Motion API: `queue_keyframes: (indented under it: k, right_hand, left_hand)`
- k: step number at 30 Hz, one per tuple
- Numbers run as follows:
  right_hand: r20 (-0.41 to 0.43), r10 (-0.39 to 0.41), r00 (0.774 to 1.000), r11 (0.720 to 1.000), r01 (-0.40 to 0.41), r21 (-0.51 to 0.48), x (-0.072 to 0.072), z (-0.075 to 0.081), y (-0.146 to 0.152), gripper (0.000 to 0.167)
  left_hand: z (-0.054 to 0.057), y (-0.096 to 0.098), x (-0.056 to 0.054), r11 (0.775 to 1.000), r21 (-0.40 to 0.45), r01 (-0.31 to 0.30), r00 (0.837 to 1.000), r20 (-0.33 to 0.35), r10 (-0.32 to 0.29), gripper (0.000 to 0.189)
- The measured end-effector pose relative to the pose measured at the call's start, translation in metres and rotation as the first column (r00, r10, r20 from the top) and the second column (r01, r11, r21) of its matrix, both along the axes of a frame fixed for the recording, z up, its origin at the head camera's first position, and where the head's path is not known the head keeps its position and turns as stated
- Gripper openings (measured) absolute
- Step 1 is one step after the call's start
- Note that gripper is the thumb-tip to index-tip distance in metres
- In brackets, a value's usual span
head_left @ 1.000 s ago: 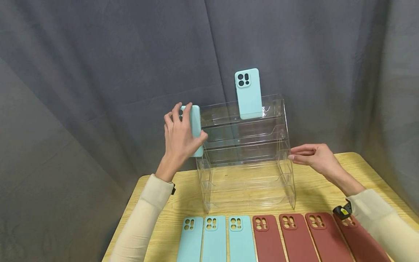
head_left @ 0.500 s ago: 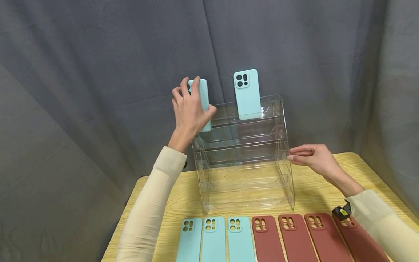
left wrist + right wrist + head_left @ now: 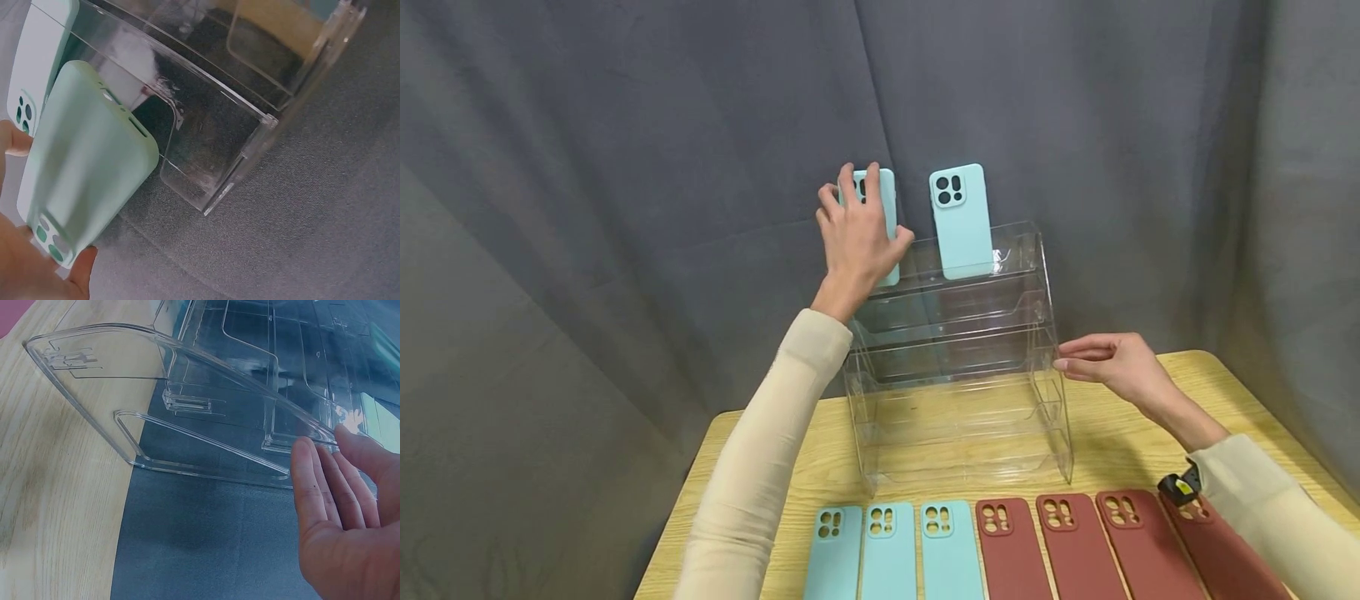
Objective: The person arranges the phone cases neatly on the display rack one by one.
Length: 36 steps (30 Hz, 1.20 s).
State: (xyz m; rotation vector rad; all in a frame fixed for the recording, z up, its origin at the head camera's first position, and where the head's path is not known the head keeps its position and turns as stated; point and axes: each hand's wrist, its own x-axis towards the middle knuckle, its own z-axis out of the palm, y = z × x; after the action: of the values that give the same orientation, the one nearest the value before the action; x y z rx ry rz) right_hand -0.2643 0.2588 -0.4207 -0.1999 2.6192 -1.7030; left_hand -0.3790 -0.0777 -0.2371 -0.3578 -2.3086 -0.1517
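My left hand [image 3: 857,237] holds a mint phone case [image 3: 94,137] by its camera end, fingers over its top and thumb at its side. The case stands upright above the left part of the top tier of a clear acrylic display rack [image 3: 951,340], its lower end close to that tier's front lip. Beside it, another mint phone case [image 3: 966,233] leans in the same tier. My right hand [image 3: 1120,371] is at the rack's right side panel [image 3: 206,359], its fingers fairly straight and its fingertips and thumb right at the panel's edge.
In front of the rack, several mint cases [image 3: 891,554] and several dark red cases [image 3: 1015,550] lie in a row on the wooden table [image 3: 797,467]. A grey curtain [image 3: 700,167] hangs behind. The right forearm overlaps the rightmost red case.
My left hand has carried the mint case up and right, from beside the rack's left side to above its top tier. My right hand has stayed at the side panel.
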Motion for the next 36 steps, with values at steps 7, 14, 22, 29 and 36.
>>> queue_keyframes:
  k: [7, 14, 22, 29, 36]
  right_hand:
    - [-0.004, -0.015, 1.000, 1.000, 0.015, -0.006, -0.001, -0.001, 0.001, 0.053]
    - [-0.006, -0.006, 1.000, 1.000, 0.006, -0.007, -0.002, 0.002, -0.001, 0.054]
    - [-0.015, 0.002, 1.000, 1.000, -0.002, -0.025, -0.003, 0.002, -0.005, 0.051]
    - [-0.018, 0.011, 1.000, 0.998, -0.012, -0.055, -0.003, 0.003, -0.009, 0.051]
    - [-0.021, 0.012, 1.000, 0.999, -0.012, -0.029, -0.005, 0.006, -0.010, 0.048]
  left_hand:
    - [0.005, 0.011, -0.012, 0.999, 0.031, -0.043, 0.999, -0.017, 0.043, 0.085]
    - [0.003, 0.019, -0.021, 0.995, 0.066, -0.069, 0.998, -0.001, 0.069, 0.085]
    - [-0.007, 0.024, -0.024, 0.995, 0.054, -0.087, 0.996, 0.018, 0.086, 0.085]
    - [-0.009, 0.023, -0.026, 0.994, 0.068, -0.089, 0.996, 0.015, 0.089, 0.085]
    - [-0.017, 0.019, -0.029, 0.992, 0.081, -0.098, 0.993, 0.079, 0.092, 0.086]
